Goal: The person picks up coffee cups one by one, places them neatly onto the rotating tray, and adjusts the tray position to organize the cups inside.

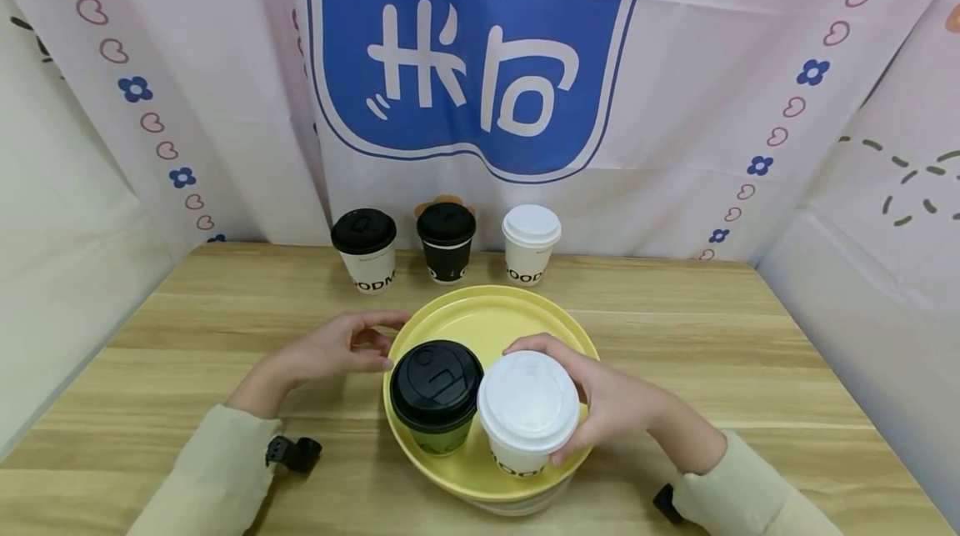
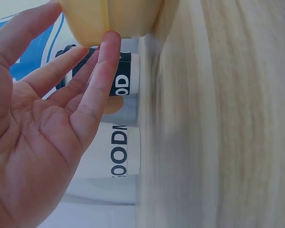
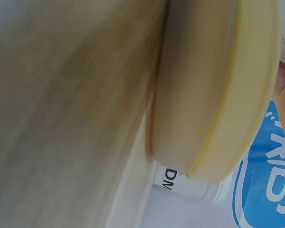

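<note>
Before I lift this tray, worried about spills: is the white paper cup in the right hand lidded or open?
Lidded. A white lid covers the white paper cup, standing upright on the round yellow tray in the right hand.

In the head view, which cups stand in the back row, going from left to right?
White cup with black lid → black cup with black lid → white cup with white lid. All three stand upright on the table behind the yellow tray.

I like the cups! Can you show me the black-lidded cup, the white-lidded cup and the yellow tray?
black-lidded cup (image 1: 437, 382), head view, on its lid.
white-lidded cup (image 1: 527, 409), head view, on its lid.
yellow tray (image 1: 480, 321), head view, bare floor.
</note>
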### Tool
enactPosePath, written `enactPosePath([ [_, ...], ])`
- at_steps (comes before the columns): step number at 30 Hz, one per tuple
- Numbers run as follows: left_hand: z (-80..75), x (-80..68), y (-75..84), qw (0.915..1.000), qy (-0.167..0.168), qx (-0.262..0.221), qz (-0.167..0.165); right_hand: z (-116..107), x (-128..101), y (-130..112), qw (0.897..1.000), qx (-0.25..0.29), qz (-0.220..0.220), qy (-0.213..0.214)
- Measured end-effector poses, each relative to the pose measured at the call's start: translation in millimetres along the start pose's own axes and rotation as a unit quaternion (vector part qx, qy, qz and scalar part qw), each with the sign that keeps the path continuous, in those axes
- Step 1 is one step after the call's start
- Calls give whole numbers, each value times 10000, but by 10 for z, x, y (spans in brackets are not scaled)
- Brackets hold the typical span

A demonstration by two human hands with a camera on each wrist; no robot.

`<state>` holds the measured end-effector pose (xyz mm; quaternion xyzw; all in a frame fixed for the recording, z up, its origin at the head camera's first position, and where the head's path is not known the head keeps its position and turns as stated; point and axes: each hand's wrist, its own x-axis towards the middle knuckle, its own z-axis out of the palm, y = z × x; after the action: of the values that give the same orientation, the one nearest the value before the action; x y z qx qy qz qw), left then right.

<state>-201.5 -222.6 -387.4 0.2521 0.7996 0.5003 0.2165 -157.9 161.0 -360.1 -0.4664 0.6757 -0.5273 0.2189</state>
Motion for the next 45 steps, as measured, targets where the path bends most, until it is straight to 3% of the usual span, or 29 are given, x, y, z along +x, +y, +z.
enactPosePath([
  [17,4,-14,4,9999,9,77,132,31,-52,27,9999,-64,-144,-57],
  [25,8,-9,13,10000,12,50,63,44,-61,22,9997,-204,75,-103],
  [45,18,-10,14,10000,43,43,55,-6,-84,17,9993,-218,108,-271],
])
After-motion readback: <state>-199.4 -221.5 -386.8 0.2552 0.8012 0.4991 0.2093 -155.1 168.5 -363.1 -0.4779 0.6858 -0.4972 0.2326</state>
